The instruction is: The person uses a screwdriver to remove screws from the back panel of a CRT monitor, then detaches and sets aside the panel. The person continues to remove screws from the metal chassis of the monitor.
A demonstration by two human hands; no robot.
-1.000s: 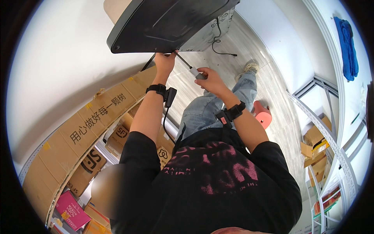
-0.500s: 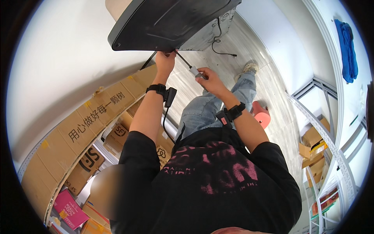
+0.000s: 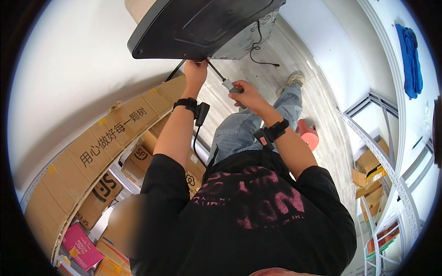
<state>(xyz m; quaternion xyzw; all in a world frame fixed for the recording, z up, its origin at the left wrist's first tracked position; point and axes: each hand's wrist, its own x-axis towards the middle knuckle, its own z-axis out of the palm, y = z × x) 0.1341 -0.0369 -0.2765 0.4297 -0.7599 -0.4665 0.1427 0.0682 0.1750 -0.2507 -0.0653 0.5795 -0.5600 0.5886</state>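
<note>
Nearest the camera: black printed T-shirt (image 3: pixel 248 221) and both bare forearms reaching forward, each with a black wrist strap.

Right hand (image 3: pixel 246 92) is wrapped around the grey handle of a slim screwdriver (image 3: pixel 220 78). The thin dark shaft angles up and left to the underside of the big flat black plastic panel (image 3: pixel 198 27), tip at or very near the panel's lower edge. Fingers closed firmly round the handle.

Left hand (image 3: pixel 195 71) is pressed up against that same lower edge, just left of the shaft tip, fingers curled on the rim. Whether it pinches a small part there cannot be told.

Handling, as a judgement:
- Screwdriver: light, rigid, smooth handle, best held full-fist on the grey grip.
- Panel: stiff moulded shell, looks bulky and awkward, probably moderately heavy. Hold it at the rim, keeping clear of the dangling black cable (image 3: pixel 258 50).

Further out:
- blue jeans (image 3: pixel 244 129) and a shoe on the pale wood-look floor (image 3: pixel 317 92)
- a pink round stool (image 3: pixel 308 135)
- brown cardboard boxes (image 3: pixel 92 156) stacked at left
- white metal shelving (image 3: pixel 391 184) at right
- a blue cloth (image 3: pixel 412 55) hanging on the wall
</note>
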